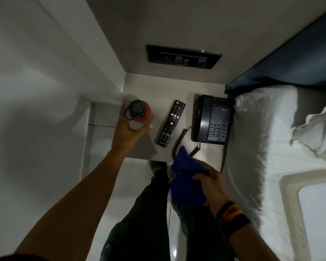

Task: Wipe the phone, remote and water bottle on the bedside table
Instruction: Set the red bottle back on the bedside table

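Three items: sitting on the pale square bedside table (177,87), lined up left to right.
Left item: red cylindrical water bottle with a black lid and carry loop (139,114), standing upright at the table's left edge.
Middle item: slim black plastic remote with coloured buttons (171,123), lying flat and slightly angled, near the bottle but apart from it.
Right item: black corded desk phone with keypad (213,122), sitting at the table's right edge, just beside the white bedding (252,138); handset resting in its cradle.
Phone cord: coiled black cable (180,140), trailing from the phone toward the table's near edge.
Left hand (129,131): reaching in from the near left, fingers wrapping around the bottle's side, thumb lying by the carry loop; grasping the bottle.
Right hand (208,180): hovering off the table's near right corner, fingers clenching a bunched deep-blue cloth (186,170).
Cloth: hanging partly below the hand, its upper fold overlapping the near edge of the table and the cord; touching them or not, cannot tell.
Right wrist: wearing a dark striped woven band (231,216).
Far wall: carrying a black rectangular switch panel (183,57) above the table.
Below: dark trousers (139,223) showing over a glossy white floor (55,185).
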{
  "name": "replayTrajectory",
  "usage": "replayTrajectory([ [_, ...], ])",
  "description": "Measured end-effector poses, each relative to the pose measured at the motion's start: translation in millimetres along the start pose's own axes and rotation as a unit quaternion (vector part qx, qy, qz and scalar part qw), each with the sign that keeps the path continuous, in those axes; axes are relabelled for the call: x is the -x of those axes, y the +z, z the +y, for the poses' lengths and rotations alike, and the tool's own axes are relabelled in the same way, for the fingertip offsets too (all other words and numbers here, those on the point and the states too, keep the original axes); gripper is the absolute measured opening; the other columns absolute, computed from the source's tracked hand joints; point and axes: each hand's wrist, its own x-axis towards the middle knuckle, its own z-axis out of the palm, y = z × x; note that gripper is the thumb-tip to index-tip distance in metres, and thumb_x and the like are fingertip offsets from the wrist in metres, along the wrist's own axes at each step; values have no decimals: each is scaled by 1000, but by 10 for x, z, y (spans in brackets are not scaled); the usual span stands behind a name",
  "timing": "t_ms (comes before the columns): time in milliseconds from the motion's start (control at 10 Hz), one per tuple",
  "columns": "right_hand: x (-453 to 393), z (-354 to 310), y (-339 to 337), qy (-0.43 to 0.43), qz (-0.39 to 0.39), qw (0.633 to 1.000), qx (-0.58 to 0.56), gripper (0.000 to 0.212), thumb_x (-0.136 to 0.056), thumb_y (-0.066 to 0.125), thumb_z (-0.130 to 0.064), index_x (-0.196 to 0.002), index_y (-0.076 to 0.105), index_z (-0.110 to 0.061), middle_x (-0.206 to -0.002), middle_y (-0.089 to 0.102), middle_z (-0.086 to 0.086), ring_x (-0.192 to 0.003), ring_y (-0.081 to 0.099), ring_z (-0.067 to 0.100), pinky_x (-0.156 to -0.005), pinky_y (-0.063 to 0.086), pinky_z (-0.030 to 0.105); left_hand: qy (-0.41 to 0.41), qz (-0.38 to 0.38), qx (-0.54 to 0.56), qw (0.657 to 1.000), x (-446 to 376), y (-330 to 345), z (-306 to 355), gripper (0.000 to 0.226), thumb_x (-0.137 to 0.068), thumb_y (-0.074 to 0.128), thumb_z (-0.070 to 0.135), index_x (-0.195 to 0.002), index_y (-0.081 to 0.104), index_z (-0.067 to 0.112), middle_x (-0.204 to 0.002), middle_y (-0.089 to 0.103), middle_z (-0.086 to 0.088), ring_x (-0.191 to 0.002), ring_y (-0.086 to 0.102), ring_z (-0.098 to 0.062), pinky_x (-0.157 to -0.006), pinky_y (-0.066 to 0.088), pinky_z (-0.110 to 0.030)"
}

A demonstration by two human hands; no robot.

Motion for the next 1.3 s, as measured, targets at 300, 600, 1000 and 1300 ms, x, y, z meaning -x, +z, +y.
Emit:
replayTrajectory([
  [300,690,-667,-575,-45,-119,963,-239,46,-74,54,4,-119,65,2,-107,73,21,-89,72,31,-76,62,35,-177,-313,187,914,1292,99,1412,88,-86,39,88,-131,74,20,-130,78,-8,-118,73,-26,-99,56,-42],
  [600,1336,-455,-1633,-74,35,978,-192,48,-71,86,-15,-115,69,-3,-108,77,16,-100,73,35,-93,57,51,114,-298,-46,947,1678,895,2671,22,-78,85,31,-81,71,14,-81,70,-7,-77,60,-18,-75,46,-33],
  [1000,1708,1028,-2966,-32,346,857,-380,43,-69,85,-24,-107,71,-10,-106,75,15,-97,72,34,-89,59,48,128,-400,-122,900,2902,2894,2635,28,-101,66,12,-129,69,13,-118,73,0,-115,70,-25,-96,55,-31],
  [1300,1579,1354,-2877,25,334,879,-340,55,-89,67,-19,-139,49,-5,-139,57,20,-120,57,36,-106,46,55,267,-292,-134,909,2711,2300,2986,61,-105,63,32,-162,40,28,-158,55,-5,-144,53,-25,-117,46,-37],
])
